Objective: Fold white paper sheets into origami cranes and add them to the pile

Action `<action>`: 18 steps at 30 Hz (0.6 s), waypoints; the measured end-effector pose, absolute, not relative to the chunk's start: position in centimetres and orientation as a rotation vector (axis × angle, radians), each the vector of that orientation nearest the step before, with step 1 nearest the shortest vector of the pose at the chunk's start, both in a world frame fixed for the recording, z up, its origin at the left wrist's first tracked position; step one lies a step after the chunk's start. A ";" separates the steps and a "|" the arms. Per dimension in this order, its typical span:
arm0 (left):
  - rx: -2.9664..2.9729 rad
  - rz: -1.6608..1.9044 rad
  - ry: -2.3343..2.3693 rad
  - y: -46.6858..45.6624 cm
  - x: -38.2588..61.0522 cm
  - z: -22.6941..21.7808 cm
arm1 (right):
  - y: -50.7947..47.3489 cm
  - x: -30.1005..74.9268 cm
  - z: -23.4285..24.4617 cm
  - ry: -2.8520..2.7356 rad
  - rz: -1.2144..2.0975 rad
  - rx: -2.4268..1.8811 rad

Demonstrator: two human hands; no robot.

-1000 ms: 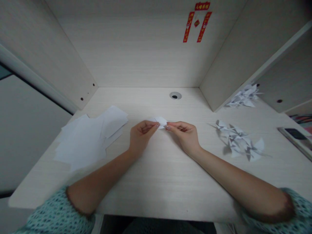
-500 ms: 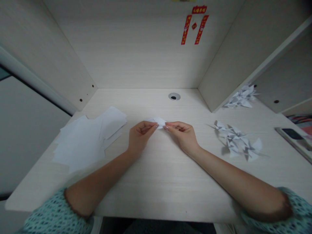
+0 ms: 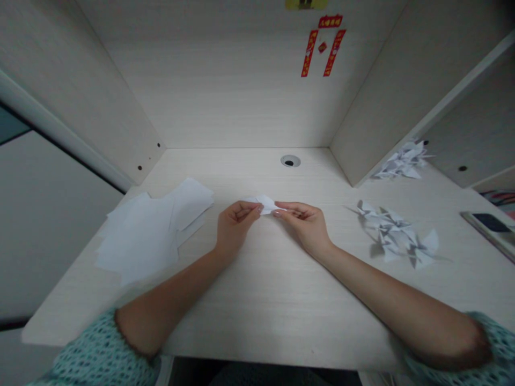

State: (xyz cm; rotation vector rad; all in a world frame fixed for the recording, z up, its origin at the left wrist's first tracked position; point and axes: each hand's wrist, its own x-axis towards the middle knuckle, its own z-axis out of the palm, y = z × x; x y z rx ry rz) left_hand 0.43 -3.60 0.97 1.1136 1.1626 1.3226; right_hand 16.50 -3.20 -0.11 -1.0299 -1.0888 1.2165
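Note:
Between my two hands is a small folded white paper [image 3: 266, 204], held just above the desk near its middle. My left hand [image 3: 238, 222] pinches its left side between thumb and fingers. On the other side, the thumb and fingertips of my right hand [image 3: 303, 221] grip the right end. The fingers cover much of the paper, so its exact folds cannot be made out. Left of my left hand lies a spread pile of white paper sheets [image 3: 145, 230]. Several folded paper cranes [image 3: 396, 230] lie to the right of my right hand.
Another heap of paper cranes [image 3: 406, 161] sits by the right partition [image 3: 374, 102]. A phone [image 3: 488, 228] lies at the far right. At the back of the desk [image 3: 257, 300] is a round cable hole [image 3: 290, 161]. Red stickers [image 3: 330, 48] are on the back panel.
The view has shifted slightly, so everything sits a little further right and lower. My hands keep hold of the folded paper, with the right fingertips marginally further from the left ones.

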 end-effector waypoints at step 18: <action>1.169 1.322 1.153 -3.7 0.4 1.2 | -3.2 16.6 -0.1 -1.046 1.279 -0.998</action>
